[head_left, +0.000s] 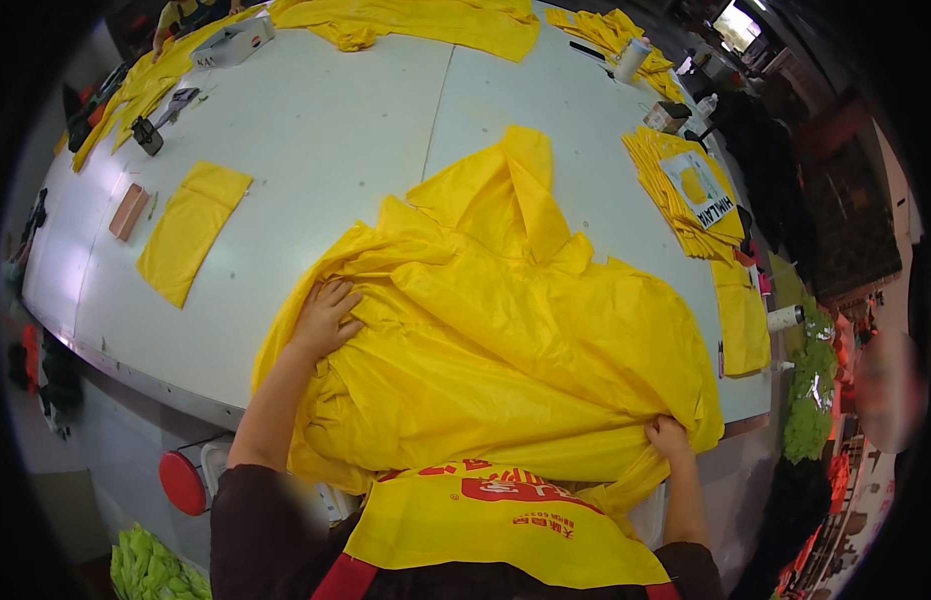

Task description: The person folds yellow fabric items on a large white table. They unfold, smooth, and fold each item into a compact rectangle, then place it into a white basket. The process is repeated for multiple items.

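A large yellow hooded raincoat (506, 350) lies spread and wrinkled over the near edge of the white table, its hood toward the far side. My left hand (328, 318) rests on the coat's left part, fingers stretched over the creased fabric. At the lower right, my right hand (669, 437) is closed on the near edge of the coat, its fingers partly hidden by the cloth. Some of the coat's near edge hangs down in front of my yellow apron (506, 525).
On the white table (316, 130) a folded yellow piece (194, 232) lies left, beside a small brownish box (129, 212). A stack of folded yellow garments (676, 190) sits right. Further yellow fabric (416, 25) covers the far edge. A red stool (183, 483) stands below left.
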Available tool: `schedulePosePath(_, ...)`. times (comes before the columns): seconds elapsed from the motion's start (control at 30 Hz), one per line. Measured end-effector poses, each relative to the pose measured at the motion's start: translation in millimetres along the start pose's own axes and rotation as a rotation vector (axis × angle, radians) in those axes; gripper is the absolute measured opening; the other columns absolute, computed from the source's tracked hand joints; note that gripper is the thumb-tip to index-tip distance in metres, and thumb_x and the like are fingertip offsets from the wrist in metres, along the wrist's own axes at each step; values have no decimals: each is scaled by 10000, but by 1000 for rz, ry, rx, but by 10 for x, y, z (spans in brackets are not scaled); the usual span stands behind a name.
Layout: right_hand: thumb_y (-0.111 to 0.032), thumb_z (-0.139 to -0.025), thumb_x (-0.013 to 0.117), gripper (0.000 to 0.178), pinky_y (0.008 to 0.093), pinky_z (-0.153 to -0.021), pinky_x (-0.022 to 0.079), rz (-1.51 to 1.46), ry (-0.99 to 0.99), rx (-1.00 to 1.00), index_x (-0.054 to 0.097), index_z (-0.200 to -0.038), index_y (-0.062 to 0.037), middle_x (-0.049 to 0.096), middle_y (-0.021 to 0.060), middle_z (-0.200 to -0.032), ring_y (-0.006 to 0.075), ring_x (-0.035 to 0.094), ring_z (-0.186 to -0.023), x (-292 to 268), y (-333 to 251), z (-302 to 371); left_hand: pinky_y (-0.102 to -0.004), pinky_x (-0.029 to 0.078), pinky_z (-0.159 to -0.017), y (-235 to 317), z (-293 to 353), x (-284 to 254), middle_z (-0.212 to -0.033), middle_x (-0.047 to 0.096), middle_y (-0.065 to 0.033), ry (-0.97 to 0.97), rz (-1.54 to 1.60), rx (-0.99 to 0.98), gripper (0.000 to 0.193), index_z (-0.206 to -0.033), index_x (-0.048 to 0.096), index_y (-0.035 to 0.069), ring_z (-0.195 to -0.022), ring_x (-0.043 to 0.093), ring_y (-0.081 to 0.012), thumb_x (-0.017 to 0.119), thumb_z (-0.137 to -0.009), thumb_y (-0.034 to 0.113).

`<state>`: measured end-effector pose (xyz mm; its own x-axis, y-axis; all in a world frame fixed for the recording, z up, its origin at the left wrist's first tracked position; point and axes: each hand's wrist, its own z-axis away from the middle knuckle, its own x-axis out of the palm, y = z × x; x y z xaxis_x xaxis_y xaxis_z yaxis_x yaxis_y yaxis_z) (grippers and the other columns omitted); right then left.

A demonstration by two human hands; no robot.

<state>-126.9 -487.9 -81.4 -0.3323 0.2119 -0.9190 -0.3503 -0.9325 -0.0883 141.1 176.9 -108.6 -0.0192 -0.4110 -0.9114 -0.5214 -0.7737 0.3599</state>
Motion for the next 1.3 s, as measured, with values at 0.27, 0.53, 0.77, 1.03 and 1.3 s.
schedulePosePath(0.27,-286,-860,571,274,288,-691,475,-475,-492,-737,631,-926,-27,653,105,-803,173,616,-754,-1247,-2409,-1121,-457,411,-861,1065,-663,347,-867,670,-104,348,125,-57,261,-944,669,78,-848,615,-277,670,-781,281)
schedulePosePath(0.53,-215,-789,631,633,425,-932,417,-249,787,-734,372,-1330,-11,579,214,-1142,361,547,-1053,-1031,-4037,-3389,-595,243,-1005,2270,-1285,1285,-1386,395,-135,-188,-115,-45,608,-1290,466,117,-1313,330,-275,530,-828,507)
schedulePosePath(0.77,-136,-803,589,406,311,-804,472,-1487,-149,-498,543,-1174,22,629,134,-1035,219,595,-943,-1259,-3942,-3607,-601,202,-1023,2100,-1566,1368,-1430,346,-134,-16,-143,-132,738,-1363,376,82,-1346,276,-286,469,-834,588)
schedulePosePath(1.03,-7,-702,557,410,390,-885,409,-273,-118,-1290,652,-1076,-145,625,70,-867,249,573,-805,-1426,-3214,-1873,-464,303,-1031,2000,-1864,1270,-1350,424,-134,-88,1366,-712,561,-1312,410,53,-1263,388,-270,532,-815,284)
schedulePosePath(1.3,30,-690,547,423,490,-987,287,-76,162,-944,632,-1083,-102,566,90,-902,256,511,-989,-744,-2438,-1660,-360,384,-1023,2153,-86,802,-1264,510,-117,50,2143,-951,496,-1274,432,34,-1183,485,-234,555,-798,-30)
